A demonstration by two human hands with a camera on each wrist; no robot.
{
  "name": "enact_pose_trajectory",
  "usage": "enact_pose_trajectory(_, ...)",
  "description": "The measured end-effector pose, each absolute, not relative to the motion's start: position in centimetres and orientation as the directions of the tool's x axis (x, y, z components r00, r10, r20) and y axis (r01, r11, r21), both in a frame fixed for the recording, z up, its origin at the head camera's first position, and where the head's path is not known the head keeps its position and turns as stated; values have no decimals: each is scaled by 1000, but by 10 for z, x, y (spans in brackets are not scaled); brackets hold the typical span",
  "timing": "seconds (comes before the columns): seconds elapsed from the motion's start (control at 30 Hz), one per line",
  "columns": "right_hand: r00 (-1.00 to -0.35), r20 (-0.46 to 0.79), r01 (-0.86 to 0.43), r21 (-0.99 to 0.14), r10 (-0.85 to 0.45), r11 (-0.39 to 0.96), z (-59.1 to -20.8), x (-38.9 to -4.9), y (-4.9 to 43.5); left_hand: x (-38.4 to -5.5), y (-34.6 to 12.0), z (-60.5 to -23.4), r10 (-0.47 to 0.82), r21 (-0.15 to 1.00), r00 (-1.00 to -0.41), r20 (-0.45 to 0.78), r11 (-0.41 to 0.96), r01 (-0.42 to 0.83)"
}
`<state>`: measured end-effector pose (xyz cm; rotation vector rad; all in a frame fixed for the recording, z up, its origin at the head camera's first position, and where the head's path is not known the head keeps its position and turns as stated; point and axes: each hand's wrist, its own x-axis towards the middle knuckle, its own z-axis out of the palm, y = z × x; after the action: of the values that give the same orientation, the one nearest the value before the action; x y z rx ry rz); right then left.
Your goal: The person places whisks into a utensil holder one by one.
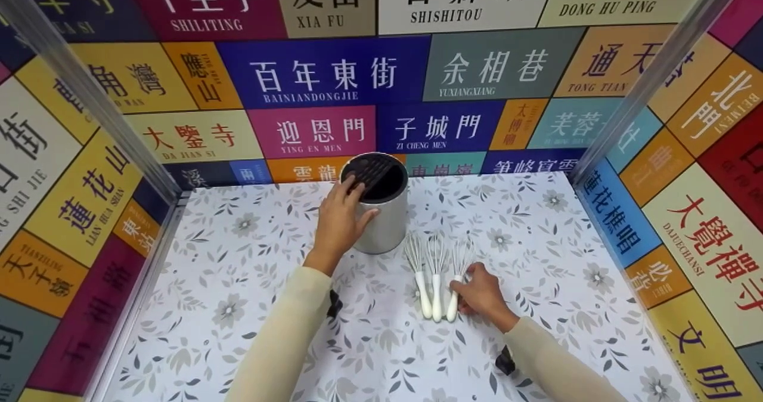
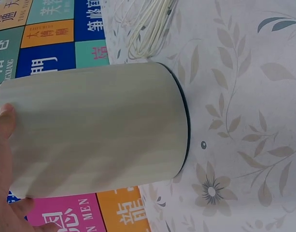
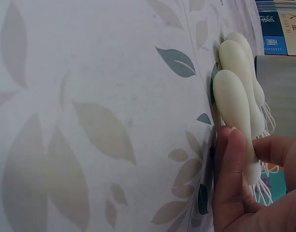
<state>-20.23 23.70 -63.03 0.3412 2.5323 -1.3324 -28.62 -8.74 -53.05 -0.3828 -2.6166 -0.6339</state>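
A grey cylindrical utensil holder (image 1: 381,226) with a black slotted insert stands upright on the table. My left hand (image 1: 340,217) holds it near the top, fingers at the left of the rim and thumb across the front. In the left wrist view the thumb lies against the smooth wall of the holder (image 2: 99,130). Three whisks with white handles lie side by side, wire ends toward the back. The rightmost whisk (image 1: 453,297) has its handle pinched between thumb and fingers of my right hand (image 1: 484,291). Beside it lie the middle whisk (image 1: 436,294) and the left whisk (image 1: 424,294).
A white tablecloth (image 1: 238,354) with grey flowers and leaves covers the table. Colourful panels (image 1: 322,71) with printed characters rise behind it and on both sides. Clear upright strips (image 1: 113,110) mark the two back corners. The holder stands near the table's back edge.
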Motion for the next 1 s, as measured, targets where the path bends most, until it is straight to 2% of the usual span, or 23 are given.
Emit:
enact_pose_trajectory(0.27, -947, -316, 303, -804, 66, 512, -625, -206, 237, -288, -89, -531, 163, 385, -883, 440, 854, 349)
enact_pose_trajectory(0.7, -956, -289, 267, -813, 40, 517, -600, -219, 233, -287, -90, -532, 166, 385, -894, 416, 859, 338)
enact_pose_trajectory(1.0, -972, -234, 216, -845, 25, 489, -581, -231, 225, -286, -90, -532, 167, 378, -871, 461, 852, 363)
